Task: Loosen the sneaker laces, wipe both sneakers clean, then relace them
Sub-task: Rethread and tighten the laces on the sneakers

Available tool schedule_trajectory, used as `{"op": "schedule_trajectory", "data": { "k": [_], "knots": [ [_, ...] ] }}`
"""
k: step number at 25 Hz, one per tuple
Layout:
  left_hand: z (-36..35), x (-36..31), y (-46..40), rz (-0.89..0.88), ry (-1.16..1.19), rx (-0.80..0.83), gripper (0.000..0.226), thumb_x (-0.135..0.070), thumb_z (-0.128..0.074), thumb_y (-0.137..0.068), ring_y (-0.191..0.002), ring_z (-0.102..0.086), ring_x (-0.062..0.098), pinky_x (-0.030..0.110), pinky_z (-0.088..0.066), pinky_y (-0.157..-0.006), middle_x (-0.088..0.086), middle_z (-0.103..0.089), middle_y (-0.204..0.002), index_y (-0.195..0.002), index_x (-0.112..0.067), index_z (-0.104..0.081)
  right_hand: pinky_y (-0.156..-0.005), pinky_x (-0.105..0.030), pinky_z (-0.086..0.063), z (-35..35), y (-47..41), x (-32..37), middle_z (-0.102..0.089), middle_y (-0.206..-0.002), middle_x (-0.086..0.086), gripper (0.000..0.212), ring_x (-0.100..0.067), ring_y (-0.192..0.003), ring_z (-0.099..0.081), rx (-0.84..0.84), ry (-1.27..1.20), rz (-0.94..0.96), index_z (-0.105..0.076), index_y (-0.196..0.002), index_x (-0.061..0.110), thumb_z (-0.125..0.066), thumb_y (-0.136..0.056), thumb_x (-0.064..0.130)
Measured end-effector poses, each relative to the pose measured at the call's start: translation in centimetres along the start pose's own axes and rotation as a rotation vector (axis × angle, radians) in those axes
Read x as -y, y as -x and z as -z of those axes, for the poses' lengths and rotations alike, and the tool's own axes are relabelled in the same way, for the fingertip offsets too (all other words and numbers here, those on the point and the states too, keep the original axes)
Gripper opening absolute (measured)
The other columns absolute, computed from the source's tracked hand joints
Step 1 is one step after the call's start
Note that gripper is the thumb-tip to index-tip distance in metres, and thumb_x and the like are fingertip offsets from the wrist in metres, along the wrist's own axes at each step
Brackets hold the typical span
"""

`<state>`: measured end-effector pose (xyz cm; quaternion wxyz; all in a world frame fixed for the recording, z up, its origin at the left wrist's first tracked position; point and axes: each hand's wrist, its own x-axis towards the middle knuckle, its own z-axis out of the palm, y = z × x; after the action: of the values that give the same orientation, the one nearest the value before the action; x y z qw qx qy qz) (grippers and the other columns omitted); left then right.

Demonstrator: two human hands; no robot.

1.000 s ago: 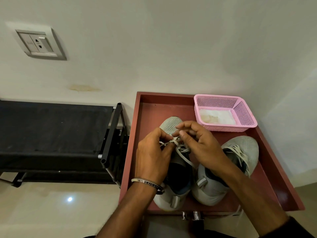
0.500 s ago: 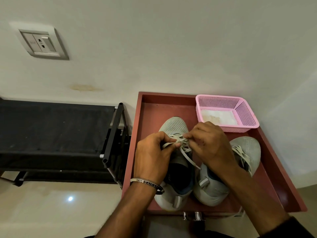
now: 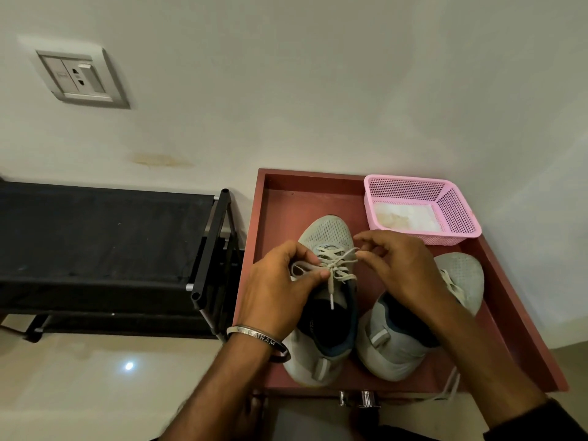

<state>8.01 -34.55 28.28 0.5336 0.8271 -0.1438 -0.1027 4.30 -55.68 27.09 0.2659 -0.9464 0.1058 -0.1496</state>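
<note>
Tray: a reddish-brown tray (image 3: pixel 280 198) with raised edges, set against a pale wall; it carries both sneakers and a basket.
Left sneaker: grey mesh sneaker (image 3: pixel 327 230), toe toward the wall, heel toward the person, on the left half of the tray.
Lace: pale lace (image 3: pixel 337 265) knotted over the left sneaker's tongue, one loop out to each side, one free end hanging down toward the shoe opening.
Left hand: the left hand (image 3: pixel 276 291) pinches the left loop of the lace between thumb and forefinger, the other fingers curled; a metal bangle (image 3: pixel 254 332) sits on the wrist.
Right hand: the right hand (image 3: pixel 397 268) pinches the right loop of the lace at thumb and fingertip, the remaining fingers bent above it.
Right sneaker: matching grey sneaker (image 3: pixel 464 275) just beside the left one, angled toward the tray's right edge, partly hidden by the right forearm; its lace looks loose.
Basket: pink perforated plastic basket (image 3: pixel 458 218) in the tray's far right corner, holding a white cloth (image 3: pixel 404 214).
Rack: black fabric-topped rack (image 3: pixel 95 237) to the left of the tray.
Wall socket: grey-framed socket plate (image 3: pixel 79 78) on the wall, upper left.
</note>
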Motion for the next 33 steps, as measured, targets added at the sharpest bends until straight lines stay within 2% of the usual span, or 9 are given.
{"op": "schedule_trajectory", "data": {
  "k": [3,5,8,12,15,19,23,27,33],
  "knots": [
    [0.2,0.3,0.2,0.023,-0.197,0.201,0.066,-0.04,-0.081,-0.075,-0.115,-0.053,0.006,0.029,-0.049,-0.096,-0.015,-0.054,-0.124,-0.133,-0.036,-0.049,-0.086,-0.039,-0.053,1.5,1.0,0.8,-0.072,-0.1,0.011,0.045,-0.011,-0.092,-0.066,0.146,0.034,0.017,-0.064,-0.125,0.029,-0.053,-0.091,0.055],
    [-0.2,0.2,0.4,-0.017,-0.311,0.287,0.073,-0.037,-0.074,-0.083,-0.125,-0.053,0.014,0.031,-0.047,-0.101,-0.008,-0.054,-0.137,-0.146,-0.033,-0.036,-0.09,-0.038,-0.05,2.1,1.9,1.6,-0.073,-0.104,0.014,0.07,-0.011,-0.099,-0.067,0.358,0.147,0.075,-0.057,-0.131,0.034,-0.032,-0.083,0.078],
    [-0.5,0.2,0.6,-0.068,-0.427,0.342,0.077,-0.028,-0.066,-0.09,-0.128,-0.052,0.018,0.036,-0.046,-0.103,-0.003,-0.049,-0.145,-0.153,-0.032,-0.023,-0.088,-0.037,-0.05,1.3,2.4,2.0,-0.073,-0.104,0.009,0.084,-0.013,-0.101,-0.067,0.521,0.185,0.119,-0.052,-0.132,0.032,-0.024,-0.076,0.088],
    [0.1,0.4,1.0,-0.062,-0.416,0.264,0.073,-0.005,-0.052,-0.091,-0.121,-0.058,0.022,0.041,-0.051,-0.094,-0.001,-0.055,-0.141,-0.153,-0.034,-0.026,-0.083,-0.038,-0.052,-0.1,2.5,2.9,-0.074,-0.101,0.0,0.084,-0.018,-0.1,-0.067,0.446,0.136,0.096,-0.038,-0.147,0.025,-0.033,-0.083,0.079],
    [1.1,0.7,1.1,-0.055,-0.456,0.176,0.075,-0.003,-0.051,-0.089,-0.112,-0.062,0.018,0.037,-0.054,-0.084,-0.008,-0.058,-0.136,-0.151,-0.04,-0.028,-0.079,-0.037,-0.052,-1.3,2.4,4.5,-0.074,-0.092,-0.001,0.082,-0.017,-0.091,-0.068,0.441,0.073,0.089,-0.033,-0.151,0.023,-0.036,-0.086,0.073],
    [1.9,1.0,0.9,-0.005,-0.455,0.141,0.075,-0.006,-0.054,-0.088,-0.101,-0.064,0.019,0.031,-0.052,-0.076,-0.006,-0.061,-0.13,-0.15,-0.038,-0.028,-0.082,-0.037,-0.047,-2.6,1.7,5.5,-0.072,-0.101,-0.003,0.074,-0.024,-0.101,-0.065,0.417,0.151,0.137,-0.028,-0.153,0.022,-0.035,-0.093,0.066],
    [0.9,0.2,0.6,-0.083,-0.279,0.165,0.067,-0.01,-0.059,-0.089,-0.126,-0.051,0.013,0.016,-0.04,-0.096,-0.004,-0.052,-0.141,-0.149,-0.027,-0.036,-0.088,-0.04,-0.045,-1.9,2.4,5.1,-0.069,-0.112,0.007,0.073,-0.018,-0.106,-0.061,0.298,0.201,0.154,-0.039,-0.146,0.034,-0.021,-0.088,0.075],
    [-2.2,-1.4,0.5,-0.186,-0.267,0.035,0.052,-0.02,-0.06,-0.091,-0.149,-0.024,0.018,0.042,-0.019,-0.123,0.001,-0.037,-0.156,-0.142,-0.025,-0.048,-0.086,-0.045,-0.051,0.0,3.9,3.8,-0.071,-0.11,0.006,0.057,-0.018,-0.101,-0.063,0.037,0.041,0.065,-0.06,-0.129,0.027,-0.039,-0.09,0.062],
    [-7.0,-3.3,1.3,-0.328,-0.208,0.124,0.033,-0.015,-0.059,-0.09,-0.128,-0.051,0.014,0.037,-0.035,-0.114,-0.003,-0.065,-0.128,-0.121,-0.022,-0.065,-0.082,-0.037,-0.054,3.0,6.3,1.0,-0.07,-0.103,0.007,0.03,-0.014,-0.096,-0.062,-0.224,0.049,-0.158,-0.069,-0.116,0.02,-0.064,-0.09,0.034]
  ]
}}
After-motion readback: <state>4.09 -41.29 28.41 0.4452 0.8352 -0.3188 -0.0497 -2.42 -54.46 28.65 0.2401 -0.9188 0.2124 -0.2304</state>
